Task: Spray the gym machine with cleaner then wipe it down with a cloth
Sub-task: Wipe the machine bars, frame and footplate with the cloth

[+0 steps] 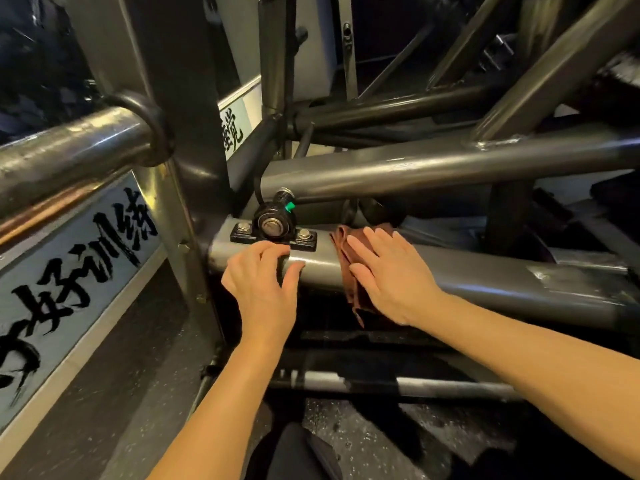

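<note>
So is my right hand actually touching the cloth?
Touching. The head view shows the right hand lying flat on the brown cloth, fingers straight, pressing it against the grey frame tube.
</note>
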The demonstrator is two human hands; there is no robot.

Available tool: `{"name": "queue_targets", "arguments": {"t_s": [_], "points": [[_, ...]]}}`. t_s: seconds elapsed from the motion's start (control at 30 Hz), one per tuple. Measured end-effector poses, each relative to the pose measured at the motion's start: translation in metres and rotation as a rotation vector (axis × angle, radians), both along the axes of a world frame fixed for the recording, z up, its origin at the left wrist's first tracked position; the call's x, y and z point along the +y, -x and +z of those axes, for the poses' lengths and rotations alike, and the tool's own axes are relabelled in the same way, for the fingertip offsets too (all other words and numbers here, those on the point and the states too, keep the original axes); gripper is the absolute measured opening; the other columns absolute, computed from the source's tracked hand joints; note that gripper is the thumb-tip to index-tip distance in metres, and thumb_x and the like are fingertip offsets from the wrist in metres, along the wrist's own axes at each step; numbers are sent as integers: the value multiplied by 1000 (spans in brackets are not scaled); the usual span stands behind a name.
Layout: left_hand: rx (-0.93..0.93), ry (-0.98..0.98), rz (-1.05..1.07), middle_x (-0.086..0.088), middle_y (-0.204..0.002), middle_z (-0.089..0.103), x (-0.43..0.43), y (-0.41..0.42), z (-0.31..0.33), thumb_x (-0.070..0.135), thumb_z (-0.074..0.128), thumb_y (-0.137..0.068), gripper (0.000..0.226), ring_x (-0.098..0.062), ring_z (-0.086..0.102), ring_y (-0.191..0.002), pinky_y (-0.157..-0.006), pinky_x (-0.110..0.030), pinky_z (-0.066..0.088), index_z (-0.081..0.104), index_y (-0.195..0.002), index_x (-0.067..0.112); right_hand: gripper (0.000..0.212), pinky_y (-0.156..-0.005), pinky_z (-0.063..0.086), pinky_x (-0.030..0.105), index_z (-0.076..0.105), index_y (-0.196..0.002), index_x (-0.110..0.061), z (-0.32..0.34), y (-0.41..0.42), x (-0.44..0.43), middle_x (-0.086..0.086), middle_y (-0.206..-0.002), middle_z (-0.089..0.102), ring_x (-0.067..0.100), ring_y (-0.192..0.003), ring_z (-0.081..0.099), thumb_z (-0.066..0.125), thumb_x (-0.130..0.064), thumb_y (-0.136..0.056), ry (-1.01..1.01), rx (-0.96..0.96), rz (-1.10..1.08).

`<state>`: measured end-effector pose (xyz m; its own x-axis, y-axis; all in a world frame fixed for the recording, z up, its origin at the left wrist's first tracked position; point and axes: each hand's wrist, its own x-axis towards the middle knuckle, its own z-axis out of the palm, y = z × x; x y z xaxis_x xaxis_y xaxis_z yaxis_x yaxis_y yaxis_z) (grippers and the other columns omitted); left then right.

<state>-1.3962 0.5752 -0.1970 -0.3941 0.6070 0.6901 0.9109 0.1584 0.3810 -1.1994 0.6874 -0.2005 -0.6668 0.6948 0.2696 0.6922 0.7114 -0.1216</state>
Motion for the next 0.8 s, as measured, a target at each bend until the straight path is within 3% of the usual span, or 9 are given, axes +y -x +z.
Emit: {"name": "queue_targets", "arguments": {"t_s": [0.17, 0.37, 0.5, 0.57, 0.67, 0.73, 0.8], "points": [[54, 8, 23, 1, -125, 59, 2, 3, -6, 30, 76, -93, 25, -25, 43, -120, -96, -37, 25, 73, -116, 23, 60, -125, 20, 49, 16, -165, -26, 25, 42, 24, 13, -167, 28, 32, -153, 26, 16, -49, -109, 161, -31, 37], [128, 53, -67, -2, -126, 58, 9, -23, -6, 34, 79, -87, 33, -27, 46, -123, -100, -47, 30, 73, -117, 21, 59, -127, 14, 47, 16, -164, -28, 14, -1, 19, 10, -168, 26, 28, -155, 21, 18, -50, -110, 190, 4, 3], [159, 71, -153, -2, -124, 60, 17, -42, -10, 35, 80, -84, 32, -29, 50, -121, -100, -47, 29, 74, -113, 21, 79, -125, 17, 51, 19, -163, -32, 2, -48, 23, 9, -168, 26, 30, -153, 24, 2, -67, -94, 222, -34, -96], [156, 106, -185, 0, -122, 61, 20, -47, -10, 33, 81, -85, 30, -28, 50, -119, -100, -49, 31, 74, -111, 22, 75, -124, 15, 53, 21, -163, -35, 1, -69, 27, 5, -169, 24, 28, -155, 20, 10, -69, -97, 275, -39, -154], [134, 187, -197, 2, -123, 60, 23, -48, -5, 33, 82, -84, 32, -26, 46, -121, -101, -52, 32, 73, -114, 24, 57, -125, 2, 56, 25, -162, -33, 6, -82, 23, -1, -171, 18, 25, -158, 10, 31, -52, -109, 382, 3, -261], [128, 234, -190, 2, -123, 60, 24, -48, -1, 35, 83, -83, 35, -26, 43, -121, -101, -53, 33, 73, -115, 25, 49, -123, 17, 53, 39, -157, -24, 12, -70, 10, 4, -165, 32, 30, -153, 23, 37, -38, -110, 300, 20, -265], [120, 258, -175, 2, -123, 60, 25, -47, 2, 36, 84, -82, 36, -26, 43, -119, -100, -53, 34, 73, -115, 27, 42, -111, 37, 49, 50, -147, -17, 15, -48, -7, 9, -149, 46, 33, -139, 41, 46, -27, -107, 161, 70, -170]]}}
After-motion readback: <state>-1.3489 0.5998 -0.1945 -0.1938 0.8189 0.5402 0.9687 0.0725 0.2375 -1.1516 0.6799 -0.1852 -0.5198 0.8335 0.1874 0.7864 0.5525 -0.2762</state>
